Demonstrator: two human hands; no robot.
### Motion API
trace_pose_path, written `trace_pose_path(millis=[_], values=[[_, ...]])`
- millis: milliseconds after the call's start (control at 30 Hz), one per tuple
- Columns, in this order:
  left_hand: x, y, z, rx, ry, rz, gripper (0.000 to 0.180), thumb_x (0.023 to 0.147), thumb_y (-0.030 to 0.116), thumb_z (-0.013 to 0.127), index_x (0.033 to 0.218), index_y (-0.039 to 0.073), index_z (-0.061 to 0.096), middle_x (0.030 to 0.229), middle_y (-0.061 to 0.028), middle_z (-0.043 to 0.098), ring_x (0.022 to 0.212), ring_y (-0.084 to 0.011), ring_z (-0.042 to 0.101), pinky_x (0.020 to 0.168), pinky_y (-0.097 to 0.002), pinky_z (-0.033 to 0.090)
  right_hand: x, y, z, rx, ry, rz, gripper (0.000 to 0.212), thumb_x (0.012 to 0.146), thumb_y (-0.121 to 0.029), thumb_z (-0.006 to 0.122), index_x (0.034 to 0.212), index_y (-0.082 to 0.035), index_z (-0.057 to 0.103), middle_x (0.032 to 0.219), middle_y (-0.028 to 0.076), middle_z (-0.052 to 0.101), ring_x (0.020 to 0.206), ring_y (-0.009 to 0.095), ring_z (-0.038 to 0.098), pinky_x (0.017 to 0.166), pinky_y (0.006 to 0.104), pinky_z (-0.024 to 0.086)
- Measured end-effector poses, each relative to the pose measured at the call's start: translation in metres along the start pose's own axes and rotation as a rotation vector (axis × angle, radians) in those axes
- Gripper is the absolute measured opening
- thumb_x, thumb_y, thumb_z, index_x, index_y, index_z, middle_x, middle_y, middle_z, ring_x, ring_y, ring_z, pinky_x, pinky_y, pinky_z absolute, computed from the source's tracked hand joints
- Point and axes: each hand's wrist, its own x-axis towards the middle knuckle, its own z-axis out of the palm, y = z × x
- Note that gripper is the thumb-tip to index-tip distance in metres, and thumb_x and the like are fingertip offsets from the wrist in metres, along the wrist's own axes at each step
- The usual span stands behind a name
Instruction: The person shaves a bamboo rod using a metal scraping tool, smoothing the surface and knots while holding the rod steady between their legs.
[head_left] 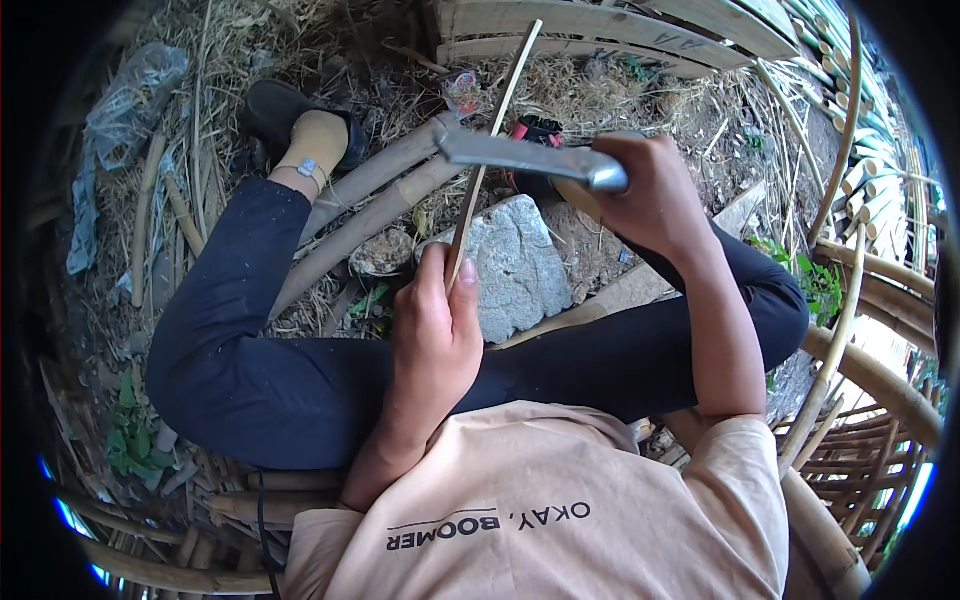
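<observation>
Far left: crumpled clear plastic (135, 95) on the dry straw, upper part of the view. Leafy green plant (130, 440) lower down, same side. Dark shoe (275, 110) to the right of the plastic, on the person's left foot; that leg is bent, in dark trousers (225, 330).

Two bamboo poles (375, 175) lie side by side on the ground, slanting up from the left leg toward the middle.

Left hand (437, 320): closed, gripping the lower end of a thin wood strip (512, 85) between thumb and fingers. Strip sticks up and away from the body, tilted right, top end near the wooden crate (600, 48).

Pale grey stone (515, 265) on the ground, just right of the strip in view, between the legs.

Big knife (530, 156) lies across the strip in view, blade tip pointing left, past the strip. Blade-to-strip contact: can't tell.

Right hand (655, 195): closed in a fist around the knife handle, well above the left hand in view.

Far right: green leaves (815, 285) beside the right knee, stacked bamboo (870, 190) above them.
</observation>
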Motion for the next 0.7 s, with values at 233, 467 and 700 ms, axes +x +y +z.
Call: trace_pose_path(millis=[233, 467, 700], values=[[-0.001, -0.005, 0.006, -0.113, -0.05, -0.027, 0.023, 0.107, 0.019, 0.047, 0.095, 0.0, 0.051, 0.064, -0.0155, 0.051, 0.054, -0.0323, 0.053, 0.054, -0.0414, 0.04, -0.006, -0.004, 0.006, -0.025, -0.125, -0.068, 0.016, 0.072, -0.016, 0.074, 0.087, -0.01, 0.072, 0.069, 0.014, 0.067, 0.071, 0.037, 0.068, 0.067, 0.0479, 0.055], [-0.002, -0.004, 0.01, -0.122, -0.09, -0.065, 0.023, 0.108, 0.02, 0.046, 0.096, 0.0, 0.052, 0.062, -0.0128, 0.048, 0.053, -0.0265, 0.049, 0.053, -0.0402, 0.037, -0.008, 0.0, 0.007, -0.036, -0.145, -0.078, 0.017, 0.072, -0.017, 0.075, 0.086, -0.008, 0.072, 0.071, 0.015, 0.068, 0.074, 0.037, 0.069, 0.07, 0.048, 0.056], [-0.005, -0.005, 0.013, -0.077, -0.069, -0.05, 0.024, 0.108, 0.019, 0.046, 0.096, 0.0, 0.052, 0.062, -0.0108, 0.047, 0.052, -0.0224, 0.046, 0.052, -0.0387, 0.035, -0.01, -0.001, 0.009, 0.007, -0.125, -0.041, 0.015, 0.067, -0.012, 0.072, 0.081, -0.008, 0.067, 0.07, 0.015, 0.065, 0.073, 0.039, 0.066, 0.067, 0.0496, 0.053]])
